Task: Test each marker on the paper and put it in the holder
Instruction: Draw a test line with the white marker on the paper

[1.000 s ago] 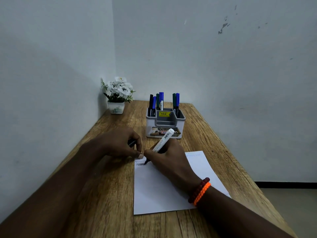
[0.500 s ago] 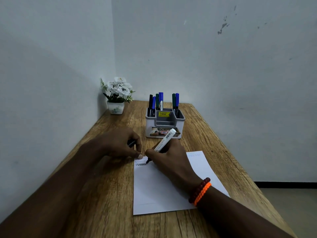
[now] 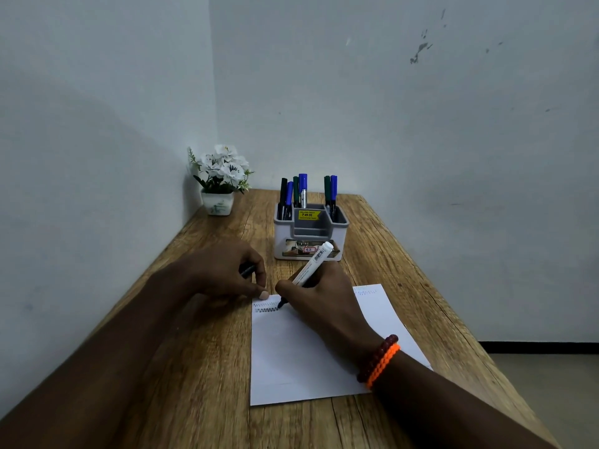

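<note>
Marker [image 3: 312,262] in the right hand [image 3: 319,298] is white-bodied, its dark tip down on the far left corner of the paper [image 3: 291,351], at the right end of a short dark zigzag scribble [image 3: 266,309]. The right grip is clamped on the lower barrel, close to the tip. The left hand [image 3: 227,273] rests on the tabletop [image 3: 194,367] just left of the sheet, a fingertip [image 3: 264,295] pinning the paper's corner; its grip is curled round a small dark object [image 3: 247,270], probably the cap, though it is mostly hidden.

To do this stroke well, I would keep light, even pressure, keep the sheet pinned, and run the line just long enough to judge the ink.

The marker's long axis slants: tip pointing down, near and left, blunt end up, far and right toward the holder [image 3: 310,233], which stands near, beyond the paper, with several pens [image 3: 302,189] upright in it.
</note>
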Motion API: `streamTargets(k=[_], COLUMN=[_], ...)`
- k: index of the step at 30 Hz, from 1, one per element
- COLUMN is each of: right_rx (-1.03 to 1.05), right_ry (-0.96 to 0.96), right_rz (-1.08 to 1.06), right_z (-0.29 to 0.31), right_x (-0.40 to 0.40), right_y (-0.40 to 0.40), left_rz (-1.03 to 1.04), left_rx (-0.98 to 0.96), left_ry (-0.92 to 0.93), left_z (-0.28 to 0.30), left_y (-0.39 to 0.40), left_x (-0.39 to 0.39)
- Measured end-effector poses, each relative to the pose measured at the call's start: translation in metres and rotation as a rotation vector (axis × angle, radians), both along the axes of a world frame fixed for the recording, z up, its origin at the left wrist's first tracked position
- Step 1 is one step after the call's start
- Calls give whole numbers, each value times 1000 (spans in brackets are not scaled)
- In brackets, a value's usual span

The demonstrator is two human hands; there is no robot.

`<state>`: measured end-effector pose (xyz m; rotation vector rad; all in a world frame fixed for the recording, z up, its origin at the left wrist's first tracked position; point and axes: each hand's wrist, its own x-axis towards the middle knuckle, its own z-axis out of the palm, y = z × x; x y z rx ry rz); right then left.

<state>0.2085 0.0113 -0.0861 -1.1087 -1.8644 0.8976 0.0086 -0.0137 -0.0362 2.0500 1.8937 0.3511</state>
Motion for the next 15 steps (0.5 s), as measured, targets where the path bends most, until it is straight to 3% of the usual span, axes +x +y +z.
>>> streamTargets(k=[15], right_rx=[-12], right_ry=[-20], right_rz=[-40], right_z=[6], right_x=[3], right_y=[-2], left_rz=[-12], left_rx=[-11], left_ry=[-9], left_z=[1], left_y=[1], left_x=[-1])
